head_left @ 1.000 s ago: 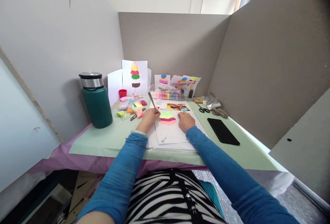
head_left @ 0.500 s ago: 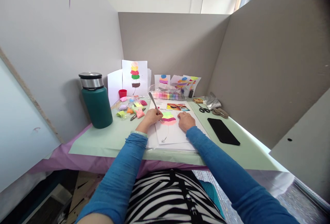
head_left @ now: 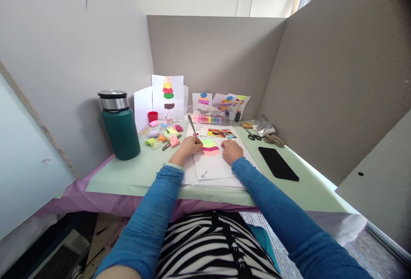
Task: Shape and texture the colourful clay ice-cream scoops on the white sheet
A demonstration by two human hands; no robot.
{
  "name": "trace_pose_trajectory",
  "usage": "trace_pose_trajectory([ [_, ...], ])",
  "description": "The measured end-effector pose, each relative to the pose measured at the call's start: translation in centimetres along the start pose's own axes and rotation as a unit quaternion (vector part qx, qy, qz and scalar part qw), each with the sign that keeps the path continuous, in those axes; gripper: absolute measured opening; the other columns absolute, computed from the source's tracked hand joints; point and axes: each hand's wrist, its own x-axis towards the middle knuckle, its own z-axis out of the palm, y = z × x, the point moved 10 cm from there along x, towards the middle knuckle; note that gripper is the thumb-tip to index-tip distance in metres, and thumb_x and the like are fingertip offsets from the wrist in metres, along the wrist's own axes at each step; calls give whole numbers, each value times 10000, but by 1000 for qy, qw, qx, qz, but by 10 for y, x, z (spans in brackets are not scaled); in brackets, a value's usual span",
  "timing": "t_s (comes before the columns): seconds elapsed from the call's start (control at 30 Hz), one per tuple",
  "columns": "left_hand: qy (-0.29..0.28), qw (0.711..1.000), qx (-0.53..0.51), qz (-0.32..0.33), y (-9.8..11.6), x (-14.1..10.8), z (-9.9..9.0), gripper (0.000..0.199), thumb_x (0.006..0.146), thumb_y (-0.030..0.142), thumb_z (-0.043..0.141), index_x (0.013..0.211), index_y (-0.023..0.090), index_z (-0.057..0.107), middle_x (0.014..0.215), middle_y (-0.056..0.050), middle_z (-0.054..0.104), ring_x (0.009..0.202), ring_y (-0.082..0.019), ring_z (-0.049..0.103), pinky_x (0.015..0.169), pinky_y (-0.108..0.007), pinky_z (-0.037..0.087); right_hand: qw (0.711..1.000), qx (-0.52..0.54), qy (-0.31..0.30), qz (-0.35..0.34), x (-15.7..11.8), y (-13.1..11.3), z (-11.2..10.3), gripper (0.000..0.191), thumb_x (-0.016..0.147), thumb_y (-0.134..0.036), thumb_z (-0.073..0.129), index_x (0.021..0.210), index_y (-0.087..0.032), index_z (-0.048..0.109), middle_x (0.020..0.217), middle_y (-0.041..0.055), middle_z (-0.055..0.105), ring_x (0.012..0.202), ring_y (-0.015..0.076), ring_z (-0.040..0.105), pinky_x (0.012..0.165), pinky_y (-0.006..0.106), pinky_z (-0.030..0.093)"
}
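Note:
My left hand point(head_left: 189, 146) is closed around a metal fork point(head_left: 193, 127), its handle slanting up and its tines pointing down. The tines touch or hover just over the left edge of a clay picture point(head_left: 210, 147) with lime, dark pink and light pink bands; actual contact is unclear. This picture lies on a white sheet point(head_left: 218, 172), with a thin stem line drawn below the bands. On the sheet's right side rests my right hand point(head_left: 232, 151), fingers bent and loosely apart beside the bands, with nothing visible in them.
Bagged clay pieces point(head_left: 165, 135) lie on the left, near a red cup point(head_left: 153, 117) and a green bottle point(head_left: 120, 129). Clay sticks point(head_left: 208, 119) and a model picture point(head_left: 168, 95) stand at the back. Scissors point(head_left: 253, 136) and a black phone point(head_left: 278, 164) lie on the right.
The fork has shifted slightly to the right, its handle tilting a little more upright. My right hand and the sheet look unmoved.

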Motion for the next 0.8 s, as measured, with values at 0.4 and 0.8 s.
trace_pose_trajectory([
  [0.4, -4, 1000, -2, 0, 2, -2, 0, 158, 763, 198, 601, 809, 146, 743, 792, -64, 721, 768, -171, 638, 690, -225, 455, 1000, -1, 3, 0, 1, 0, 0, 280, 828, -99, 473, 1013, -206, 654, 1095, 71, 626, 1038, 201, 534, 831, 279, 401],
  [0.8, 4, 1000, -6, 2, 2, -2, -1, 161, 769, 207, 603, 821, 146, 743, 803, -61, 722, 768, -168, 635, 688, -222, 453, 1000, 1, 5, -2, 0, 0, 0, 277, 821, -97, 480, 1007, -207, 655, 1087, 71, 626, 1041, 200, 530, 843, 281, 397],
])
